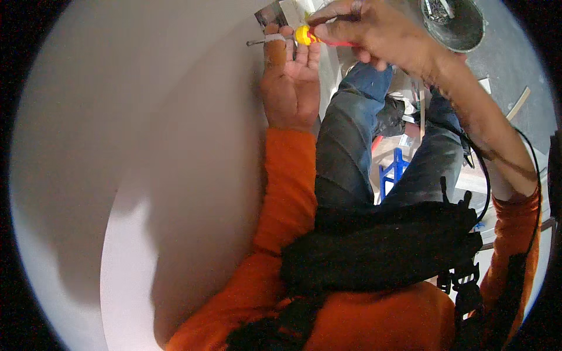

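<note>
Far up, beside the pale panel (pixel 158 140), a screwdriver-like tool (pixel 306 35) is gripped in the right hand (pixel 380 29); its shaft is crossed over the open, upturned left hand (pixel 293 88). Positioning, apparently; steady alignment seems called for next.

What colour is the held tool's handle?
The handle is yellow and red, best seen in the head view.

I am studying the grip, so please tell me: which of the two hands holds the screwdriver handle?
The right hand holds the red-and-yellow screwdriver handle; the left hand is off the handle, its palm showing.
</note>
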Demonstrator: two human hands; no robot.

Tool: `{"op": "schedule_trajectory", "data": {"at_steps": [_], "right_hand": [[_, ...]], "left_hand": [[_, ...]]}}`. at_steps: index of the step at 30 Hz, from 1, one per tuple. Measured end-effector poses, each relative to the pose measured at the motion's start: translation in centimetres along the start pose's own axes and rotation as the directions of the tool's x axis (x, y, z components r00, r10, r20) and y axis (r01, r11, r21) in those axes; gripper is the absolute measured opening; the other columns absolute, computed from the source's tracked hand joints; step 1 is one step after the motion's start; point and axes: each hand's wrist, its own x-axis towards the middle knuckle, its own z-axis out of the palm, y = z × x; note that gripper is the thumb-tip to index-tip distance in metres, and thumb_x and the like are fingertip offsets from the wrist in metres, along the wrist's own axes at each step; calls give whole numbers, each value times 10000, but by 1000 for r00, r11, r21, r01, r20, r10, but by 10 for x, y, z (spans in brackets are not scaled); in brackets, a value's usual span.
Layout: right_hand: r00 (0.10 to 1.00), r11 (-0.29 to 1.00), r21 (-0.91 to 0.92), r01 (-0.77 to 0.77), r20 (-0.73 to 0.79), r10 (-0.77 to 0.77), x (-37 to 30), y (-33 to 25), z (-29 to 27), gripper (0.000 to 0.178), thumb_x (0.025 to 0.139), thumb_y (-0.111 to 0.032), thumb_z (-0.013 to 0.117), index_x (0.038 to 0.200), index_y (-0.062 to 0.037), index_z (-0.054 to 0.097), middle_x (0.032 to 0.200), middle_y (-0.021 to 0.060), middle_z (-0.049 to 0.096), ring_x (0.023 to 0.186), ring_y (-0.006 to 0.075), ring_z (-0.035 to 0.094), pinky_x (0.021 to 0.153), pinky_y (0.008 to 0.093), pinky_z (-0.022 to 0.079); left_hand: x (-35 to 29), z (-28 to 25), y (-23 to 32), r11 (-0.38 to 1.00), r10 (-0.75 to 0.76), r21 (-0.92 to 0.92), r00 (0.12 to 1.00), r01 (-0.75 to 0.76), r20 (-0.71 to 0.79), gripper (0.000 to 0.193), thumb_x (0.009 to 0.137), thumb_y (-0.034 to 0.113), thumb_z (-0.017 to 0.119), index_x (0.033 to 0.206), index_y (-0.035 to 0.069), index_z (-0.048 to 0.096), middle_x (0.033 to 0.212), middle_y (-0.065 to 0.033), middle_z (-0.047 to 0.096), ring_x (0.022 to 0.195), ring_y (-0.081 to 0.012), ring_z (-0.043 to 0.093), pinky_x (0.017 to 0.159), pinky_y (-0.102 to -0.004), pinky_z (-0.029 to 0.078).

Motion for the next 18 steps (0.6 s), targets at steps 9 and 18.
{"op": "schedule_trajectory", "data": {"at_steps": [9, 18], "right_hand": [[1000, 906, -424, 7, -8, -11, -34, -3, -9, 571, 838, -251, 681, 1374, -202, 491, 1061, 82, 597, 826, 286, 647, 686, 356, 551], [651, 208, 679, -705, 501, 571, -4, -20, -6, 478, 873, -454, 675, 1109, -38, 660, 645, 4, 531, 453, 56, 432, 403, 228, 335]], "left_hand": [[1, 17, -1, 994, 69, 96, 984, -54, -162, 514, 959, 285, 594, 1379, 68, 394, 1253, -73, 501, 1258, -245, 446, 1100, -415, 342], [-3, 9, 1, 998, 68, -1, 992, -68, -104, 473, 964, 313, 584, 1359, 112, 419, 1185, -33, 542, 1164, -177, 506, 994, -347, 426]]}}
